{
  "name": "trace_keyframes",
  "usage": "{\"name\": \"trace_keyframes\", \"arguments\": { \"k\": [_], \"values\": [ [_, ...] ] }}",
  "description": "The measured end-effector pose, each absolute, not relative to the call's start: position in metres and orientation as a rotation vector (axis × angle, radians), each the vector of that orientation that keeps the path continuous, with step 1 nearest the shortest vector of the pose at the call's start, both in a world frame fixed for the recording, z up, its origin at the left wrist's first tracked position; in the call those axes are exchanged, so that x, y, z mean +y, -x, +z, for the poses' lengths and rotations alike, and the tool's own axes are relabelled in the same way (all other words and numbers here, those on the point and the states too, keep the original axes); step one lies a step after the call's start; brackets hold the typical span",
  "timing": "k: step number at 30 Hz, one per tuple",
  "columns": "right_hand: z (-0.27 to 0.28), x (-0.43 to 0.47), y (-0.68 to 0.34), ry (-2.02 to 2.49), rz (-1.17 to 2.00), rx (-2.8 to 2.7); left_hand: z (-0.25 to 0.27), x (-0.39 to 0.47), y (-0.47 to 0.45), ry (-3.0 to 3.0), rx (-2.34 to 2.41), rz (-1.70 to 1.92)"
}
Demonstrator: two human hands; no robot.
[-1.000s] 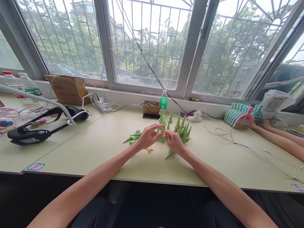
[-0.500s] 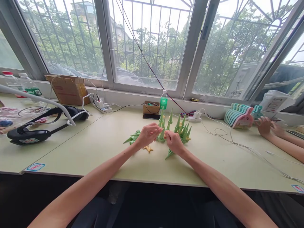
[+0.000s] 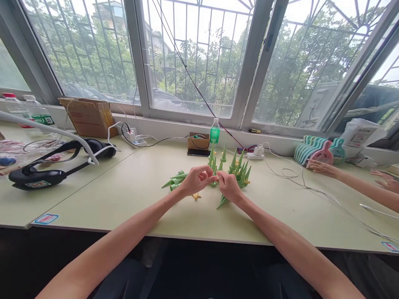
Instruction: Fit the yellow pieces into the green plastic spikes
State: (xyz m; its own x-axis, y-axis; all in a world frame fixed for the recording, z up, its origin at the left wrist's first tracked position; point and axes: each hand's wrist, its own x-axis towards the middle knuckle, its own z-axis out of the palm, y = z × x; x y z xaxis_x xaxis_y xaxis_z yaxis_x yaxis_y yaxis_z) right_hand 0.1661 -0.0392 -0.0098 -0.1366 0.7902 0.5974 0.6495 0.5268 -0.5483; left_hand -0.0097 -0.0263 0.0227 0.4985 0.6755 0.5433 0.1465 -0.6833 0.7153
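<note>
In the head view my left hand point(image 3: 198, 180) and my right hand point(image 3: 230, 185) meet over the middle of the table, fingertips pinched and almost touching. What they hold between them is too small and too hidden to make out. Just behind them stand several green cones point(image 3: 233, 162), some with small yellow pieces on them. More green cones point(image 3: 175, 182) lie on their sides left of my left hand. Below that hand is a small pile of yellow pieces point(image 3: 196, 196), partly covered. One green cone point(image 3: 222, 202) lies under my right wrist.
A green-labelled bottle point(image 3: 215, 132), a small cardboard box point(image 3: 198, 142) and a phone point(image 3: 198, 152) stand or lie at the back. On the left are a black headset point(image 3: 40, 176) and a carton point(image 3: 90, 118). Another person's hand point(image 3: 324, 168) reaches to pastel plastic items point(image 3: 321, 153); cables point(image 3: 314, 191) cross the right.
My left hand has shifted slightly right and its fingertips have come up to my right hand's. The other person's hand has moved left to the pink item.
</note>
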Motion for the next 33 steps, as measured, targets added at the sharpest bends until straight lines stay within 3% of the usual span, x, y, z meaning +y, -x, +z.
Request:
{"name": "trace_keyframes", "arguments": {
  "k": [14, 33],
  "values": [
    [-0.009, -0.04, -0.167, 1.147, 0.186, -1.786, 0.022, -0.024, 0.012, -2.49, 0.88, 0.893],
    [-0.006, -0.04, -0.165, 1.081, 0.364, -1.689, 0.012, -0.017, 0.016, -2.502, 0.744, 0.957]
  ]
}}
